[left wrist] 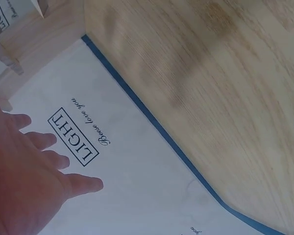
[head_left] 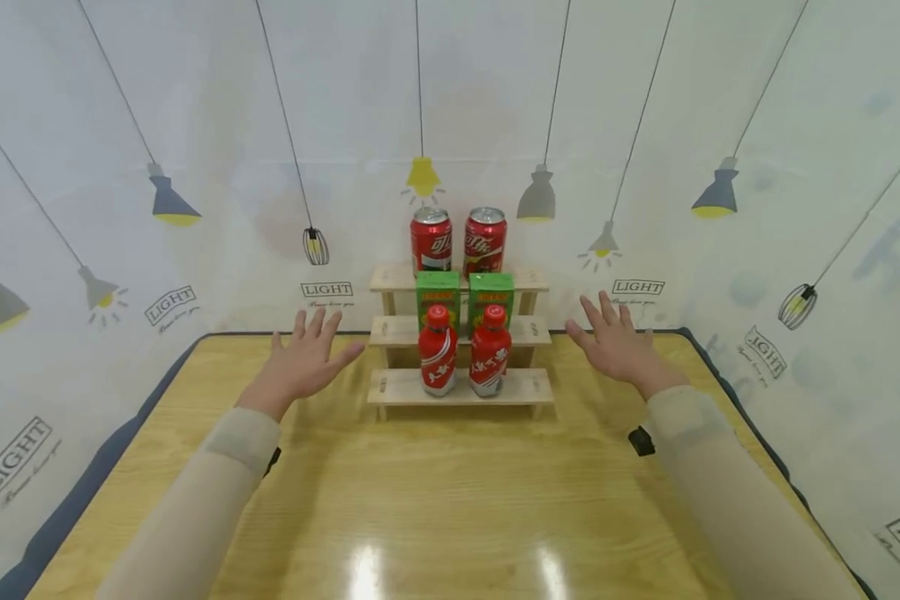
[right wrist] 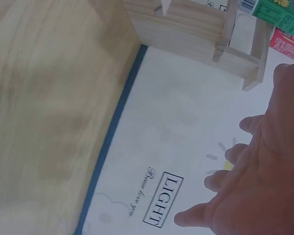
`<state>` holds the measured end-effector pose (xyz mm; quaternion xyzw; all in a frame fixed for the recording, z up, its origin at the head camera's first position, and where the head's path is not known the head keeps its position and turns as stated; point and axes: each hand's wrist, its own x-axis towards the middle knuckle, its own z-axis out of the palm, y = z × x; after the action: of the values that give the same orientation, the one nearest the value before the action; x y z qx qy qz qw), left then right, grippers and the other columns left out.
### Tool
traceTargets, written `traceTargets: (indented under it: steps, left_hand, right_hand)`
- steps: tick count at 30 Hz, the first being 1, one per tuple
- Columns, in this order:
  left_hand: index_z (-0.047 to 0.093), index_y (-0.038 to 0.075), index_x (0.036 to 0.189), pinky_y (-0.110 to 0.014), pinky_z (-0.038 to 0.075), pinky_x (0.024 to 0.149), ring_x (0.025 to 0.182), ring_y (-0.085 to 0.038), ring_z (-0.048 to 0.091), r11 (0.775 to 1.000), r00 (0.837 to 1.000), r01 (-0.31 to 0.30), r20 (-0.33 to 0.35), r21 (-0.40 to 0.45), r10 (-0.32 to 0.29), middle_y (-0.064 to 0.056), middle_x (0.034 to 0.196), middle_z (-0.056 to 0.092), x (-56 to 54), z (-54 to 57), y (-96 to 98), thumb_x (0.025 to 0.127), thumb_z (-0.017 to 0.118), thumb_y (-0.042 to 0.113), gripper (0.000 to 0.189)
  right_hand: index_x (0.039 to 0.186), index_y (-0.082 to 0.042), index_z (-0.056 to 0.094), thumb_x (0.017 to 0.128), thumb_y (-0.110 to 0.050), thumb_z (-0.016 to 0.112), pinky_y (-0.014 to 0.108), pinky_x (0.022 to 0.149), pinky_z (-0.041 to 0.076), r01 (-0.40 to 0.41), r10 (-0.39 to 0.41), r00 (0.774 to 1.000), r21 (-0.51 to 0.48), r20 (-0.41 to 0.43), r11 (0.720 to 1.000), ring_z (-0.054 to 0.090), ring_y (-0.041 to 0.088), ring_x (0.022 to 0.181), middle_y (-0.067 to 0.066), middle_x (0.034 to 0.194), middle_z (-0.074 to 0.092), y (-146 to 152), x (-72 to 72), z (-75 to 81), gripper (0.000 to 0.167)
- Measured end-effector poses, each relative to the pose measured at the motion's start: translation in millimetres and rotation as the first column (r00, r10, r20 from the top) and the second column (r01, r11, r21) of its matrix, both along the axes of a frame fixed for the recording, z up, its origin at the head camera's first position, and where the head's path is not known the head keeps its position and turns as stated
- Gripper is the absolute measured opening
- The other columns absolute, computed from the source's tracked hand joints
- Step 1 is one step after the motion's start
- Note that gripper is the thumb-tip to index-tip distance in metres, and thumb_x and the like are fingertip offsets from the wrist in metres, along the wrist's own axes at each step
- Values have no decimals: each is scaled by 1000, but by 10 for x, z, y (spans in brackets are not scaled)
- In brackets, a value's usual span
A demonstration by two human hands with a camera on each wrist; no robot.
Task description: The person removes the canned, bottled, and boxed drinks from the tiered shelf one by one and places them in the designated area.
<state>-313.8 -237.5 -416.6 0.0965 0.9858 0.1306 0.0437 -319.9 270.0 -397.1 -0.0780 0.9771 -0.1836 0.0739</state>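
A three-step wooden rack [head_left: 390, 387] stands at the back of the table. Two red soda cans, a left can [head_left: 431, 242] and a right can [head_left: 485, 242], occupy its top step. On the middle step are two green boxes, the left box [head_left: 427, 292] and the right box [head_left: 501, 290]. Two red bottles with red caps, a left bottle [head_left: 438, 354] and a right bottle [head_left: 491, 354], stand upright on the lowest step. My left hand [head_left: 303, 358] is held left of the rack, fingers spread, holding nothing. To the rack's right, my right hand [head_left: 617, 343] has its fingers spread and holds nothing.
The wooden table [head_left: 435, 492] has a dark blue edge along its back and sides. A pale curtain [head_left: 345, 100] printed with lamps and "LIGHT" labels surrounds it. A black wrist device [head_left: 642, 441] shows beside the right sleeve.
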Motion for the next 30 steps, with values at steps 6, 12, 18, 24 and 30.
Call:
traceTargets:
  steps: [6, 12, 18, 24, 30]
  left_hand:
    - [9, 11, 172, -88, -3, 120, 165, -51, -8, 1000, 999, 10, 40, -8, -9, -23, 180, 2, 48, 12, 104, 104, 26, 80, 99]
    - [7, 14, 173, -91, 3, 117, 164, -55, -4, 1000, 995, 18, 97, -18, -16, -26, 178, 8, 87, -142, 240, 100, 28, 85, 104]
    - [8, 18, 173, -91, 10, 116, 161, -59, 3, 1000, 982, 18, 190, 2, -18, -27, 177, 14, 110, -307, 423, 92, 34, 93, 113]
    - [11, 8, 172, -79, 17, 126, 159, -63, 8, 996, 966, 43, 253, 76, -61, -31, 175, 16, 53, -403, 584, 79, 50, 99, 136]
    - [14, 1, 170, -68, 32, 127, 156, -55, 33, 986, 943, 29, 321, 162, -81, -30, 170, 33, 26, -413, 624, 76, 58, 97, 141]
  right_hand:
    - [172, -20, -9, 103, -81, 13, 92, 114, -5, -4, 5, 1000, 31, -7, 1000, -18, 56, 161, 17, 177, -23, 12, -98, 346, 95]
    - [171, -17, -12, 104, -79, 13, 91, 115, -4, -37, 37, 999, -7, -26, 999, -19, 57, 160, 21, 176, -25, -135, -231, 876, 95]
    - [172, -12, -8, 108, -73, 18, 74, 130, -3, -96, 92, 994, -69, -62, 993, -13, 53, 163, 22, 178, -18, -499, -399, 1234, 92]
    - [171, -14, -12, 109, -70, 24, 60, 137, 1, -123, 120, 992, -173, -24, 977, -8, 37, 168, 14, 180, -13, -824, -544, 1416, 91]
    - [172, -24, -12, 105, -72, 39, 58, 137, 12, -58, 69, 997, -327, 25, 943, 3, 33, 169, 9, 182, -3, -1113, -656, 1418, 97]
